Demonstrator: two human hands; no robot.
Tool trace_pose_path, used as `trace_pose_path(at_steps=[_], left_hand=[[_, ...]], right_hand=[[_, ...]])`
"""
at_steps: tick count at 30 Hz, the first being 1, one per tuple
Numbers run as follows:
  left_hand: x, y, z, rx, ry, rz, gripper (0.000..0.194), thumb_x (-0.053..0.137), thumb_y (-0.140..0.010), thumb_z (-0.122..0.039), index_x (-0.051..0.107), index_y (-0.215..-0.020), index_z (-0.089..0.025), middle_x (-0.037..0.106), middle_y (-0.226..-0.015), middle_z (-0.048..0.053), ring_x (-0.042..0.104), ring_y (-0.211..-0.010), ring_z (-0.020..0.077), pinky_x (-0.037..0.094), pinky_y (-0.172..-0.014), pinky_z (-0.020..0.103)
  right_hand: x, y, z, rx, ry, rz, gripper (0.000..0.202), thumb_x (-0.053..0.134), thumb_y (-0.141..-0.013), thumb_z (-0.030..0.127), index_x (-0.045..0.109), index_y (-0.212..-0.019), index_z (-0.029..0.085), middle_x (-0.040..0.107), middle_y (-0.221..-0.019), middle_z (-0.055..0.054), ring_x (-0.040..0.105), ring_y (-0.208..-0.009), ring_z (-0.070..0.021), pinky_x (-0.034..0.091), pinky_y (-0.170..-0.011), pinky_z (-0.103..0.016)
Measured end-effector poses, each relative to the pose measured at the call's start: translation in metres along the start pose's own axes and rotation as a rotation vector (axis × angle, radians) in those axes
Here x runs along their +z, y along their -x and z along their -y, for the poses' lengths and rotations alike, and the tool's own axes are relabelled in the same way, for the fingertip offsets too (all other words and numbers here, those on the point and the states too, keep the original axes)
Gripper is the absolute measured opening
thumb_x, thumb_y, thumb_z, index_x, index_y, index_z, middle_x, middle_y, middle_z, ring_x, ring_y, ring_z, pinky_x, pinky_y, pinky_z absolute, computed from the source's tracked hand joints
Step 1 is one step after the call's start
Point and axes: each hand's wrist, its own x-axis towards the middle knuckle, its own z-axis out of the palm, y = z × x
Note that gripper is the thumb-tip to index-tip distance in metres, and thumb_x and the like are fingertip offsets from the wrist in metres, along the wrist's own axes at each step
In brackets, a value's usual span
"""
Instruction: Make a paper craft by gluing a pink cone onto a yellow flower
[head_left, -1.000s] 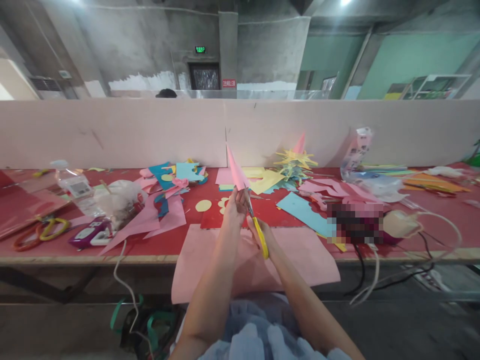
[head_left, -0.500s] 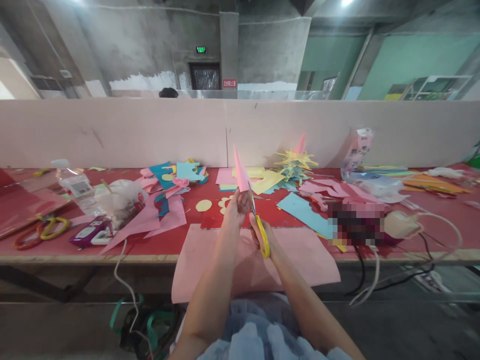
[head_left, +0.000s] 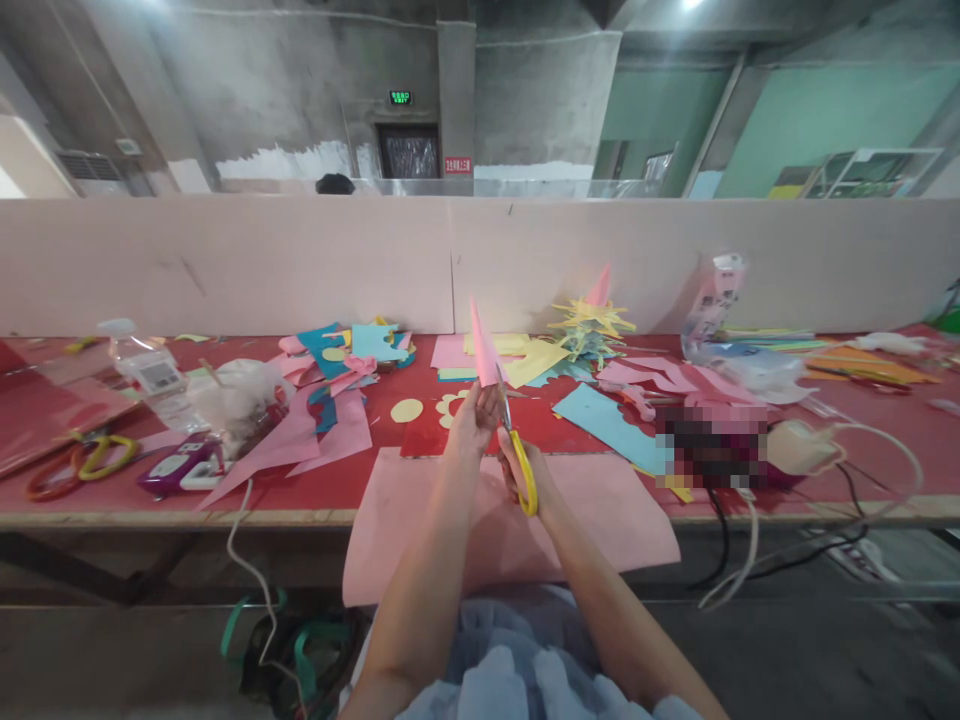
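Scissors (head_left: pixel 529 482) with yellow handles are gripped in the right hand (head_left: pixel 541 468), blades at the lower edge of a pink paper cone (head_left: pixel 485 358). The left hand (head_left: pixel 471 420) grasps that cone near its base, tip upward, above the red counter (head_left: pixel 421 377). Below both hands, a large pink sheet (head_left: pixel 405 510) overhangs the counter's front edge. Farther back, to the right, stands a fringed paper stack (head_left: pixel 591 325) topped by another pink cone (head_left: pixel 600 290).

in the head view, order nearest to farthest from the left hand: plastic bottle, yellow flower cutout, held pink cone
1. held pink cone: in the left hand
2. yellow flower cutout: just left of that hand, partly hidden
3. plastic bottle: far to the left
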Motion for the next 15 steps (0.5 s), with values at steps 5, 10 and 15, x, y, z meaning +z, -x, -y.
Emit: trace_pose_path(at_steps=[5, 10, 15], left_hand=[[-0.002, -0.004, 0.003, 0.012, 0.001, 0.054, 0.012, 0.058, -0.079, -0.023, 0.063, -0.087, -0.015, 0.069, -0.087, 0.006, 0.065, -0.086, 0.0153, 0.051, -0.078, 0.022], [-0.004, -0.001, 0.010, -0.001, -0.016, 0.160, 0.023, 0.055, -0.080, -0.037, 0.064, -0.083, -0.016, 0.068, -0.092, 0.007, 0.063, -0.094, 0.0170, 0.050, -0.084, 0.027], [-0.001, 0.006, 0.016, 0.002, -0.065, 0.268, 0.026, 0.057, -0.078, -0.040, 0.064, -0.083, -0.015, 0.068, -0.094, 0.009, 0.062, -0.098, 0.0191, 0.048, -0.087, 0.030]], right_hand=[[0.000, -0.002, -0.004, -0.009, 0.008, -0.007, 0.054, 0.041, -0.067, 0.073, 0.042, -0.059, 0.021, 0.030, -0.034, 0.008, 0.028, -0.026, -0.0061, 0.024, -0.029, -0.020], [-0.002, -0.004, -0.004, -0.034, 0.031, -0.037, 0.050, 0.043, -0.069, 0.069, 0.042, -0.058, 0.020, 0.030, -0.033, 0.007, 0.030, -0.027, -0.0068, 0.025, -0.030, -0.020], [-0.005, -0.003, 0.001, -0.025, 0.062, -0.066, 0.046, 0.049, -0.068, 0.065, 0.043, -0.060, 0.020, 0.032, -0.036, 0.007, 0.033, -0.033, -0.0080, 0.025, -0.032, -0.020]])
